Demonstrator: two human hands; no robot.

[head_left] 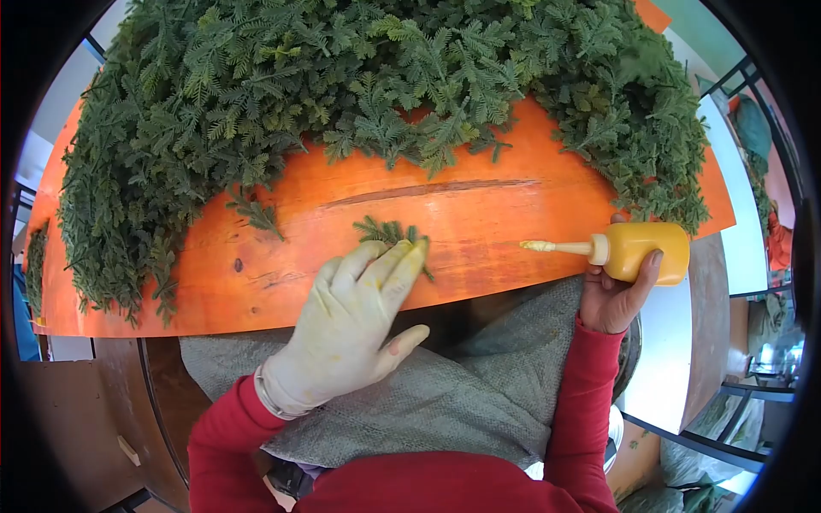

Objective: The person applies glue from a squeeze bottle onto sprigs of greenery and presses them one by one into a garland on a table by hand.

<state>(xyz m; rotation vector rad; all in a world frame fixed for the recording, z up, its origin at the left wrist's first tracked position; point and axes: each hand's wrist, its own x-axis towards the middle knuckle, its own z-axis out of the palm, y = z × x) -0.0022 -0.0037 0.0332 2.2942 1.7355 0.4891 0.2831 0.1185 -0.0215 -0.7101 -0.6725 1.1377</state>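
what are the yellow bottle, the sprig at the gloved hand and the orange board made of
Yellow bottle: probably plastic, given its smooth, softly shining surface.
Sprig: moulded plastic or real foliage, fairly matte green; its needle-like look leaves it open.
Orange board: likely wood, painted or stained, slightly shiny; a knot and dark streak show.

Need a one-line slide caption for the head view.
Gloved left hand over a green sprig on an orange board; bare right hand holding a yellow squeeze bottle.
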